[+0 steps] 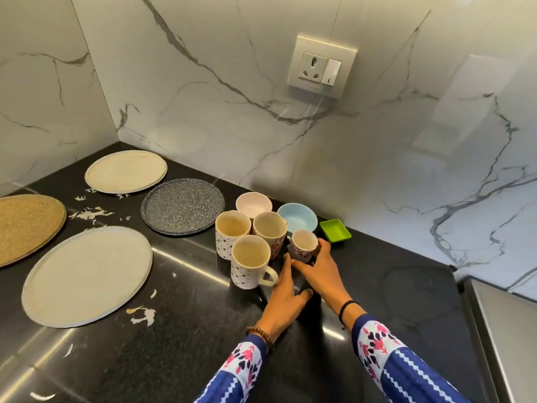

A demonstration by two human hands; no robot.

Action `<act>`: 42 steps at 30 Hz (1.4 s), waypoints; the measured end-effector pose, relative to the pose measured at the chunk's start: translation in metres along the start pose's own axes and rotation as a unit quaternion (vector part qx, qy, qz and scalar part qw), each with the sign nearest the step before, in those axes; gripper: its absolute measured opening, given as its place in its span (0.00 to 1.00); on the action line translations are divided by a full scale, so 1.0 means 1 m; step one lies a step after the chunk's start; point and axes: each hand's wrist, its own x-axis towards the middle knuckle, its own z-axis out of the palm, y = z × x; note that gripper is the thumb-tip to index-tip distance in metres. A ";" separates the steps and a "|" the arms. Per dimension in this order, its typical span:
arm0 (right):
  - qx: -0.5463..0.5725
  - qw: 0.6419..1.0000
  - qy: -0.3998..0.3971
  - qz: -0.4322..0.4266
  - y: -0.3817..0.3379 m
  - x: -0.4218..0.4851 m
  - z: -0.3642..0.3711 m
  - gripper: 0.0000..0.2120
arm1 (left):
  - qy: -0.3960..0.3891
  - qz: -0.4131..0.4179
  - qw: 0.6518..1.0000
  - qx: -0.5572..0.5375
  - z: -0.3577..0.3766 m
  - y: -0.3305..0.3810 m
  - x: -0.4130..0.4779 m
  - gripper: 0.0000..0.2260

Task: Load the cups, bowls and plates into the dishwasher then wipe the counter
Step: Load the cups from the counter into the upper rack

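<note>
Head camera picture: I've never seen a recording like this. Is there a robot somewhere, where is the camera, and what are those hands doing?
No robot here. A person wears one wide-angle camera on the head; it looks down at their own hands. On the black counter lie four round plates, the grey plate nearest, three tall mugs, a small cup, a pink bowl, a blue bowl, a green dish and white scraps. The right hand grips the small cup; the left hand is open beside the nearest mug, holding nothing.
</note>
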 end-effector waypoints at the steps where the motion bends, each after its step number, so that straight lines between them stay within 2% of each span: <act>1: 0.008 1.000 -0.003 -0.014 -0.003 0.003 0.000 0.40 | 0.011 0.002 1.000 -0.004 0.003 0.003 0.004 0.43; 4: 0.016 0.998 -0.018 -0.051 -0.004 0.008 0.003 0.40 | 0.047 -0.003 0.998 -0.034 0.008 0.005 0.011 0.41; 8: 0.015 0.998 0.009 -0.059 -0.001 0.006 0.002 0.33 | 0.054 -0.010 0.993 -0.103 0.004 0.002 0.011 0.38; 12: 0.014 0.998 0.027 -0.054 0.004 -0.016 -0.009 0.30 | 0.057 0.007 0.996 -0.063 0.002 -0.006 0.007 0.37; 15: 0.033 0.998 0.039 -0.040 0.013 -0.048 -0.019 0.30 | 0.033 0.026 0.998 -0.049 0.004 -0.011 -0.001 0.36; 19: 0.069 0.996 0.051 -0.016 0.021 -0.099 -0.030 0.30 | -0.002 0.078 0.996 0.038 0.010 -0.011 -0.021 0.27; 23: 0.102 0.993 0.065 0.017 0.026 -0.146 -0.041 0.28 | -0.043 0.102 0.991 0.072 0.009 -0.013 -0.052 0.24; 27: 0.153 0.983 0.086 0.055 0.036 -0.184 -0.047 0.26 | -0.082 0.106 0.987 0.091 0.010 -0.011 -0.077 0.26; 33: 0.263 0.949 0.117 0.125 0.059 -0.233 -0.060 0.25 | -0.144 0.113 0.976 0.118 0.037 0.008 -0.109 0.25; 42: 0.304 0.915 0.200 0.177 0.110 -0.367 -0.135 0.26 | -0.237 0.134 0.955 0.119 0.141 0.040 -0.213 0.28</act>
